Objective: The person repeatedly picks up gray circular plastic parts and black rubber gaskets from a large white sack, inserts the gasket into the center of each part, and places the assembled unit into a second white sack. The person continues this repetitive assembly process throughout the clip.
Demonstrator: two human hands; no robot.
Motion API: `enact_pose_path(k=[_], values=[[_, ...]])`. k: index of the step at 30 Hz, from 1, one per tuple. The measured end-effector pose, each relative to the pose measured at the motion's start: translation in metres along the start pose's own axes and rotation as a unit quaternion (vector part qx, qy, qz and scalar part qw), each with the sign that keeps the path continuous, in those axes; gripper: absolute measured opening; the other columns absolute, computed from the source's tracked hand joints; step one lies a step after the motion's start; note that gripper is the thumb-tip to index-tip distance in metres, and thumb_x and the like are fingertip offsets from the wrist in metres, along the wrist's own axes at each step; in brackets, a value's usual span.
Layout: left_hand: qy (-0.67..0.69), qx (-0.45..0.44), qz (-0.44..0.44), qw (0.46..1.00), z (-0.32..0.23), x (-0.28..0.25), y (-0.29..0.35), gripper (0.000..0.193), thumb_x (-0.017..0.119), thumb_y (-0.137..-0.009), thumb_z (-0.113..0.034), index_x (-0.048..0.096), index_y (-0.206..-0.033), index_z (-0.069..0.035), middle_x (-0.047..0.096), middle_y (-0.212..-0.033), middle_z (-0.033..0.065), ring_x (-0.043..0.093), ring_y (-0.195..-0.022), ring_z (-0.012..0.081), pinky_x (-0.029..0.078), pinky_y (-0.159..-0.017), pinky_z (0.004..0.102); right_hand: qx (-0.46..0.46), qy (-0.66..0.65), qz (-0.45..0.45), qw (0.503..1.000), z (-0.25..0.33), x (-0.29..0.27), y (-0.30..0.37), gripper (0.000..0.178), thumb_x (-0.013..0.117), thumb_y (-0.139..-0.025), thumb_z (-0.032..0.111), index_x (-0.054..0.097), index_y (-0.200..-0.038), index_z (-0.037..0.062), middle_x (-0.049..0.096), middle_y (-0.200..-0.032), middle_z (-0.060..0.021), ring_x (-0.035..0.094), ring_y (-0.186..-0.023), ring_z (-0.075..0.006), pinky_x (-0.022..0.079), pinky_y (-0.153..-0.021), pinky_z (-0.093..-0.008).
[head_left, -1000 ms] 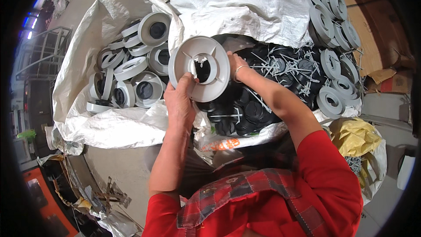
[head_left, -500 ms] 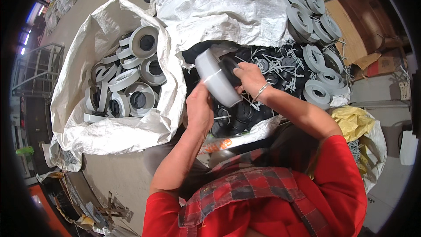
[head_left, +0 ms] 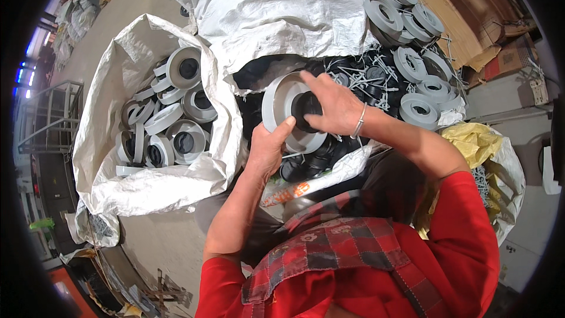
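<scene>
"So, what lay around the hands?"

"Largest was the open white sack [head_left: 147, 193], left of the left hand [head_left: 268, 147], with grey-and-black assemblies [head_left: 172, 68] in it. Beyond the right hand [head_left: 338, 106] was a heap of black parts [head_left: 375, 74] strewn with thin grey pins."

"And the hands themselves?"

"The left was grasping a grey ring [head_left: 285, 101], thumb over its near edge; the ring sat just ahead of that hand, between the two. The right was spread over the ring's far side, finger and thumb apart. Whether it pinched anything, I couldn't tell."

"Smallest?"

"The black piece [head_left: 306, 107], at the ring's middle, just left of the right palm."

"Which step was that?"

"Fitting piece to ring, I judged; full seating didn't show. The next move seemed to call for firm left-hand support and even right-hand pressure."
</scene>
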State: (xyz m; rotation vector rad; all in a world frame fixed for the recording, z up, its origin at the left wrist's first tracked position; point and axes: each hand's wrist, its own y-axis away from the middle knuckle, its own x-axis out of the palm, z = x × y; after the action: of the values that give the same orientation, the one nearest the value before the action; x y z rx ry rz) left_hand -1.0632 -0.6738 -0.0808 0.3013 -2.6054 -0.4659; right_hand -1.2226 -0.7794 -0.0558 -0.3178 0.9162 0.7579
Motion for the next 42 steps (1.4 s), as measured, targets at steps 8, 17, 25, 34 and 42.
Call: enact_pose_path(k=[8,17,25,34,42], values=[[-0.005,-0.022,-0.003,1.0,0.01,0.0,0.001,0.045,0.067,-0.084,-0.027,0.053,-0.115,0.002,0.06,-0.101,0.0071,0.058,-0.086,0.0135,0.049,-0.073,0.0292,-0.082,0.032,0.006,0.996,0.0,0.0,0.02,0.086,0.076,-0.064,0.032,0.034,-0.131,-0.0023,0.043,-0.108,-0.021,0.046,-0.1,-0.0384,0.042,-0.089,-0.0428],[0.058,-0.119,0.125,0.983,-0.003,-0.008,0.002,0.05,0.058,-0.092,-0.035,0.048,-0.123,0.003,0.058,-0.114,0.0105,0.058,-0.1,0.0175,0.048,-0.087,0.0347,-0.34,0.057,0.091,0.934,-0.021,-0.014,0.017,0.08,0.076,-0.05,0.005,0.043,-0.123,0.0037,0.046,-0.115,-0.0147,0.046,-0.104,-0.0357,0.045,-0.087,-0.0414],[0.111,-0.122,0.119,0.979,0.012,-0.006,0.0,0.053,0.053,-0.093,-0.039,0.046,-0.126,0.002,0.057,-0.118,0.0112,0.057,-0.105,0.0187,0.048,-0.089,0.0361,-0.319,0.028,0.008,0.947,-0.031,0.0,0.026,0.077,0.073,-0.051,0.005,0.045,-0.122,0.0036,0.046,-0.116,-0.016,0.047,-0.103,-0.036,0.045,-0.087,-0.0419],[0.094,-0.106,0.135,0.981,0.019,-0.001,0.001,0.051,0.054,-0.093,-0.036,0.043,-0.128,0.0,0.054,-0.122,0.0115,0.055,-0.11,0.0212,0.046,-0.094,0.0398,-0.249,0.082,0.101,0.96,-0.02,-0.012,0.03,0.078,0.073,-0.055,0.004,0.042,-0.126,0.0077,0.044,-0.117,-0.0144,0.043,-0.108,-0.0352,0.041,-0.092,-0.0408],[0.087,-0.062,0.097,0.99,0.022,0.011,0.0,0.048,0.058,-0.092,-0.03,0.044,-0.125,0.001,0.054,-0.116,0.0098,0.056,-0.101,0.0166,0.048,-0.086,0.034,-0.16,-0.052,-0.047,0.985,-0.04,0.019,0.031,0.074,0.075,-0.058,0.015,0.042,-0.124,0.0065,0.046,-0.112,-0.0177,0.046,-0.104,-0.0355,0.043,-0.089,-0.0416]])
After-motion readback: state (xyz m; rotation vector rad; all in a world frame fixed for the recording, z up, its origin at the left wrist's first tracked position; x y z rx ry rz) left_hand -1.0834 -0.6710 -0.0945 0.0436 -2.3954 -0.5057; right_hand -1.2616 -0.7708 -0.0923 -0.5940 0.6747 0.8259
